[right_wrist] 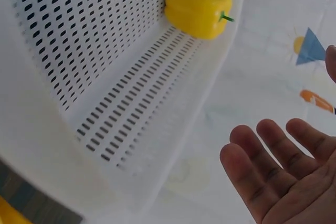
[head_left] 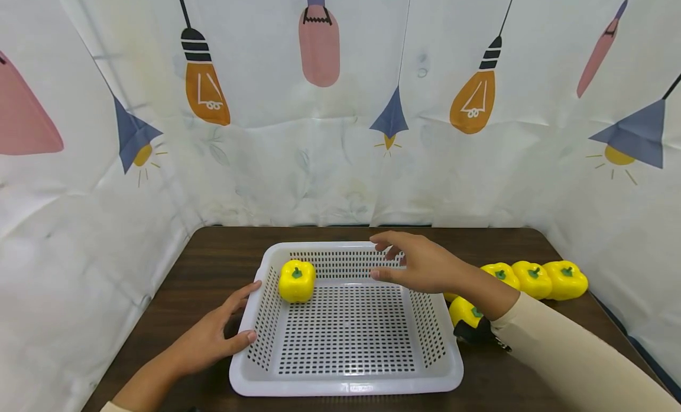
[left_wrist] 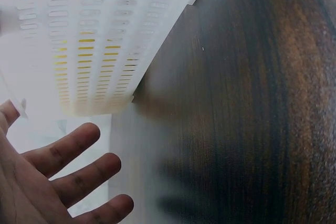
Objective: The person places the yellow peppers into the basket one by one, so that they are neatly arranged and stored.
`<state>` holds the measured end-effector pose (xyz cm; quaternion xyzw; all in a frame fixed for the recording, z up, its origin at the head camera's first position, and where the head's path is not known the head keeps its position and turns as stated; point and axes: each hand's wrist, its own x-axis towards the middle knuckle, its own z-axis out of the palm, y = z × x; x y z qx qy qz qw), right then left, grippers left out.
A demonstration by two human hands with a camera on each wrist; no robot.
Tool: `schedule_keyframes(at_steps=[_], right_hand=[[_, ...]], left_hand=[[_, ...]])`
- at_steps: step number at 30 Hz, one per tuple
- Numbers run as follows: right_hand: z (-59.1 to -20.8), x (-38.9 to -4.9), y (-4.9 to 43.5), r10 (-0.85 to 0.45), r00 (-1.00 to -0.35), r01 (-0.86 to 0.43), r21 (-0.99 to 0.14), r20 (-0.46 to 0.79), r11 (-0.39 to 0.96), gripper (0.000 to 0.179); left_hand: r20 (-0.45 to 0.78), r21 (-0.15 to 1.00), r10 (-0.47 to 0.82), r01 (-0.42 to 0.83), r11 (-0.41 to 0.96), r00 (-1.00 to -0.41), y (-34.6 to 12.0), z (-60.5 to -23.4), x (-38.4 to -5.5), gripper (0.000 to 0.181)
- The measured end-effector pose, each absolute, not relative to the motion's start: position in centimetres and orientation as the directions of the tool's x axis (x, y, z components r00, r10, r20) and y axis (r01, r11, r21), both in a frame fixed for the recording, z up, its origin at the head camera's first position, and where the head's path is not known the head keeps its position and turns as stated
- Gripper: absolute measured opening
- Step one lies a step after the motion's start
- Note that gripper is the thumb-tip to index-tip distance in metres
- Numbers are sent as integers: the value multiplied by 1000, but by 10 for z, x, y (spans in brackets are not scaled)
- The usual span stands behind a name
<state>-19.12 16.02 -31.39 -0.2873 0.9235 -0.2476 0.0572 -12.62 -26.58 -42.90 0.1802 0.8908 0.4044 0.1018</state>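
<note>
We note a white basket point(head_left: 348, 389) squared up on the dark worktop point(head_left: 226, 264), with one yellow pepper point(head_left: 297, 281) sitting in its far left corner. Our left hand point(head_left: 215, 335) is at the basket's left rim, fingers spread and unclenched, thumb and forefinger at the edge, seemingly to steady it. Our right hand point(head_left: 425, 263) hangs over the far right part of the basket, fingers loosely bent, released, carrying nothing. To the right, beyond the basket, three peppers point(head_left: 534, 280) stand in a row; a nearer pepper point(head_left: 463, 311) is partly hidden by the right forearm, and how many more it covers we cannot tell. Step in hand, by our reading: between loads, one pepper placed. The next move likely calls for the right hand to go right, close round another pepper and lift it clear of the rim.
</note>
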Motion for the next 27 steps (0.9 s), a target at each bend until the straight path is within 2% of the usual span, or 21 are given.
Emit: schedule_keyframes(at_steps=[12,19,27], right_hand=[[-322,-187,193,-535,-842,-488,-530,74,694,70],[-326,-181,211,-505,-859,-471,-517,84,715,69],[-332,-173,234,-475,-875,-443,-541,89,715,68]], left_hand=[[26,751,405,285,595,-914,-266,-431,-127,83],[49,741,405,305,598,-913,-266,-432,-129,84],[40,758,393,284,587,-919,-265,-433,-129,83]])
